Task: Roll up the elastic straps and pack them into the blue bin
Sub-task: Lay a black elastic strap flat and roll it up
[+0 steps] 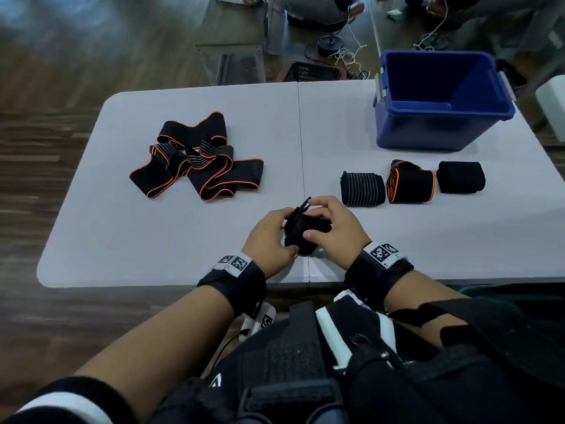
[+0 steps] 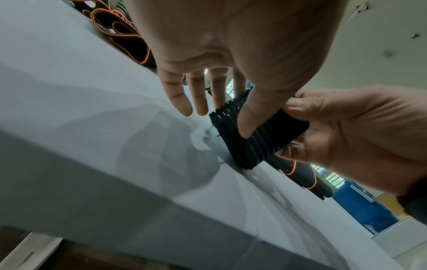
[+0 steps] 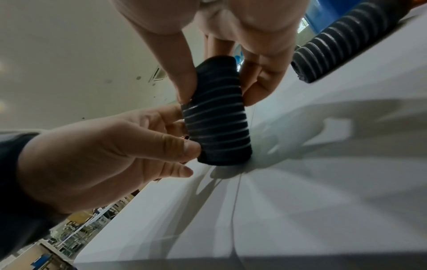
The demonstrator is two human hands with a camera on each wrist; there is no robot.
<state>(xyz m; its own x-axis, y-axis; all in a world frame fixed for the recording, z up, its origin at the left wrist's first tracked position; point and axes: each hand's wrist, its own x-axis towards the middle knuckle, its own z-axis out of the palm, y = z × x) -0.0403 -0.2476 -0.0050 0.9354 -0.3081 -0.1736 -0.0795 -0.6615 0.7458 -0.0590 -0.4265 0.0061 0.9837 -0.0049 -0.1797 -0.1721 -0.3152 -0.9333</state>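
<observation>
Table [image 1: 122, 240]: carries everything.
Loose straps [image 1: 195, 157]: heaped on the left half, toward the far side.
Bin [image 1: 440, 99]: far right corner.
Three rolled straps [image 1: 411, 183]: in a row side by side, in front of the bin.
Strap being rolled [image 1: 302, 231]: near edge, centre, between left hand [image 1: 269, 240] and right hand [image 1: 336, 228].

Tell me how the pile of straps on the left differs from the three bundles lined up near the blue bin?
The pile of straps lies loose and tangled, with long flat loops crossing one another; the three bundles are rolled tight into short cylinders. The pile is one heap; the bundles sit apart, side by side in a row. The pile lies on the left half of the table, the bundles on the right half, before the blue bin. Both are black, partly orange-edged.
</observation>
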